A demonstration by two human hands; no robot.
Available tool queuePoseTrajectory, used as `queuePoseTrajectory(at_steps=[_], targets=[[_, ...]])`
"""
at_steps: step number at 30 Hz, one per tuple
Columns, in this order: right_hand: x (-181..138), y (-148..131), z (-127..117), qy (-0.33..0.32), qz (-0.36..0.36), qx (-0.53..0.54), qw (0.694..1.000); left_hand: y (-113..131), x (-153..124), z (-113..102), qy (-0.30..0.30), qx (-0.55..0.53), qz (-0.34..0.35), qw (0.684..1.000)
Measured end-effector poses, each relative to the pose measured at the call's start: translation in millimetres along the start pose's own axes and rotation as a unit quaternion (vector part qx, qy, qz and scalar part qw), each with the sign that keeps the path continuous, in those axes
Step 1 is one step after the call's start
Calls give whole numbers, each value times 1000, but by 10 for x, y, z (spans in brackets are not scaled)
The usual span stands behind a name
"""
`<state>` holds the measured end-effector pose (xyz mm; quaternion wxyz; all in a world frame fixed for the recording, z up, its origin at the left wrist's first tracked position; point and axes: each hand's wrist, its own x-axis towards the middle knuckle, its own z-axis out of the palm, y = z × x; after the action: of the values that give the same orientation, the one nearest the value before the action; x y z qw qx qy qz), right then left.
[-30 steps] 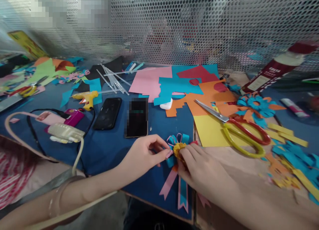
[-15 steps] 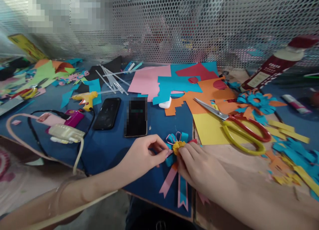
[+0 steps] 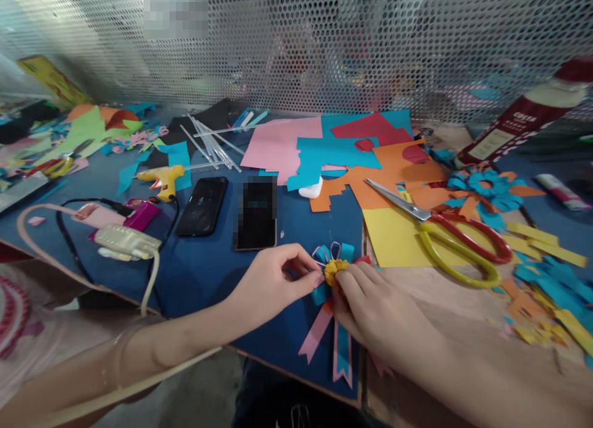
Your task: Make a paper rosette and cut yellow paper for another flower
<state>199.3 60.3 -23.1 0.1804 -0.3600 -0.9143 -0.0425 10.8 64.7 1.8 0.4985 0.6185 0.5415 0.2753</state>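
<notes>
A paper rosette [image 3: 343, 348] lies at the table's front edge, with blue loops, a yellow flower centre [image 3: 335, 270] and pink and blue forked tails hanging toward me. My left hand [image 3: 290, 276] pinches the rosette's left side between thumb and fingertips. From the right, my right hand [image 3: 375, 295] is closed over the yellow centre's right edge and covers that side of the rosette. Both hands' fingertips sit close together around the centre. Beyond them a pair of scissors [image 3: 445, 236] with red and yellow handles rests on yellow paper [image 3: 389, 236].
Two phones [image 3: 202, 207] [image 3: 257, 215] lie left of centre. A yellow glue gun [image 3: 162, 180], glue sticks [image 3: 213, 145] and a power strip [image 3: 127, 241] with cords are farther left. A bottle [image 3: 519, 119] leans at the right, near a blue and orange paper flower [image 3: 486, 187] and paper scraps.
The view has shifted slightly, so things on the table sit a little differently in frame. Both hands keep their hold on the rosette, with hardly any movement.
</notes>
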Motion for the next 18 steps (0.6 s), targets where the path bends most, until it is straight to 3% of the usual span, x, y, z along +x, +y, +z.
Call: queuePoseTrajectory(at_steps=[18], targets=[[-30,-5,0,-30,-8,-32,999,32,27,22,12,16,-6,1000]])
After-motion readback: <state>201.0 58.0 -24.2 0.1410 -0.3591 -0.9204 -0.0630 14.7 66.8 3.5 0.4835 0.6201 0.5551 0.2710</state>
